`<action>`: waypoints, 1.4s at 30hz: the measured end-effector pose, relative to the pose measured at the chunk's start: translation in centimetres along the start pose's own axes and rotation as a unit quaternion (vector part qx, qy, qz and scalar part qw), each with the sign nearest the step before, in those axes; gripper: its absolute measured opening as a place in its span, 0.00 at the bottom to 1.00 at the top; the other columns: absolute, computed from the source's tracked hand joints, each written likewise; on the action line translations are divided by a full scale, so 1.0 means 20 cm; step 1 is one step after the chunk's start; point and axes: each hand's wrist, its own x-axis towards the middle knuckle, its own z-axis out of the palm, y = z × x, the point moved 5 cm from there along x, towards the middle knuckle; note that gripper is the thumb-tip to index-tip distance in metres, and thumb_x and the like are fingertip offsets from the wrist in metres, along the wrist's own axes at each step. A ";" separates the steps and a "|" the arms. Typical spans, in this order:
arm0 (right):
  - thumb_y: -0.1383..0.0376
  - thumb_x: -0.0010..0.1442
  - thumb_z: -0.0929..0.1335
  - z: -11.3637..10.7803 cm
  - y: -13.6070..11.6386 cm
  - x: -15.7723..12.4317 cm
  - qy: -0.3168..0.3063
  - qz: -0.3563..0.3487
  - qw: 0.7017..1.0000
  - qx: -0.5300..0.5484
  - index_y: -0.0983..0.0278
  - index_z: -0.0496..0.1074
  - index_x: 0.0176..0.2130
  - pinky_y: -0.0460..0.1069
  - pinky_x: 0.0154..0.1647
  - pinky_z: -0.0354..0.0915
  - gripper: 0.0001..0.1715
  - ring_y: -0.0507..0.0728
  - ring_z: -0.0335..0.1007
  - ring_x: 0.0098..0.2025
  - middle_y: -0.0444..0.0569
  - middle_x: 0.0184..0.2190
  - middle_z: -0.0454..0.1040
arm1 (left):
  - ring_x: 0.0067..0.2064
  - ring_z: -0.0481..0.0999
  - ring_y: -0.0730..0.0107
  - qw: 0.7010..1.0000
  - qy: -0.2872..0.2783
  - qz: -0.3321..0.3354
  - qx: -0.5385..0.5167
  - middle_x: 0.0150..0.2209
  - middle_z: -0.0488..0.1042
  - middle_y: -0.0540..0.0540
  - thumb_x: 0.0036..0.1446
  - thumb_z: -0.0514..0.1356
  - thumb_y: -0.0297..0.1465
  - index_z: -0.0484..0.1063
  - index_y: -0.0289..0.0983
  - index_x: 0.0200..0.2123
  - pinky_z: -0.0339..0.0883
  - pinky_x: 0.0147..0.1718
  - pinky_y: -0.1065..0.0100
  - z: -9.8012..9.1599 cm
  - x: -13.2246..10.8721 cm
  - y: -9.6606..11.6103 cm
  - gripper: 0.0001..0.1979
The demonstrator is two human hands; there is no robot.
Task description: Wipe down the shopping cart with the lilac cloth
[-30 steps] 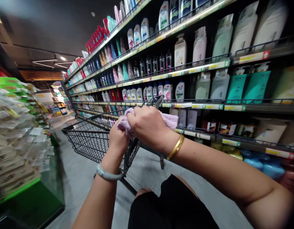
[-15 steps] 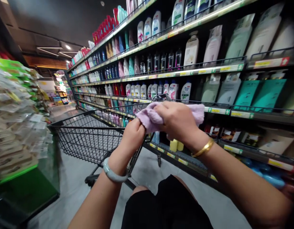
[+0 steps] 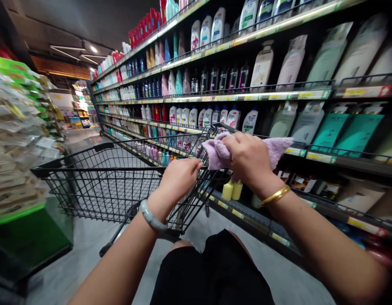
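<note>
Lilac cloth (image 3: 216, 154): bunched in the right hand (image 3: 250, 156), at the handle end of the black wire trolley (image 3: 97, 170); a rolled fold juts out on the thumb side, and a flatter tail shows beyond the little-finger side.
Nap and shape: fuzzy, towel-like, creased on the left, tapering to a corner on the right.
Right fingers: curled tightly round the cloth's middle.
Left hand (image 3: 179, 178): just beside the cloth, apart from it, thumb and fingers drawn together at the trolley's edge; whether they pinch a wire I cannot tell.
Wrists: gold bangle (image 3: 276, 196) on the right, pale green bangle (image 3: 151, 217) on the left.
Shelves (image 3: 246, 98): rows of bottles; two yellow bottles (image 3: 228, 190) below the cloth.
Far left: packets above a green base (image 3: 30, 233).
</note>
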 end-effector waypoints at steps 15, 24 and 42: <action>0.69 0.67 0.63 0.07 -0.04 0.01 -0.144 -0.026 0.989 0.015 0.66 0.76 0.42 0.54 0.39 0.57 0.12 0.63 0.75 0.41 0.58 0.40 0.79 | 0.42 0.83 0.50 0.984 -0.035 -0.078 0.156 0.36 0.84 0.36 0.73 0.37 0.45 0.83 0.36 0.37 0.62 0.33 0.62 0.04 0.00 -0.03 0.37; 0.72 0.64 0.63 0.12 0.17 0.30 -0.141 0.055 0.898 0.413 0.64 0.70 0.59 0.47 0.37 0.66 0.25 0.54 0.76 0.40 0.50 0.49 0.81 | 0.41 0.83 0.49 0.985 -0.022 -0.076 0.151 0.37 0.83 0.35 0.73 0.37 0.43 0.83 0.36 0.37 0.62 0.32 0.62 0.06 0.01 0.05 0.36; 0.60 0.68 0.69 0.07 0.18 0.03 -0.188 -0.239 0.945 0.121 0.62 0.80 0.40 0.51 0.42 0.55 0.10 0.56 0.65 0.42 0.51 0.41 0.76 | 0.39 0.83 0.52 0.985 -0.008 -0.077 0.156 0.36 0.83 0.36 0.73 0.36 0.46 0.81 0.35 0.37 0.59 0.31 0.64 0.10 0.02 0.08 0.37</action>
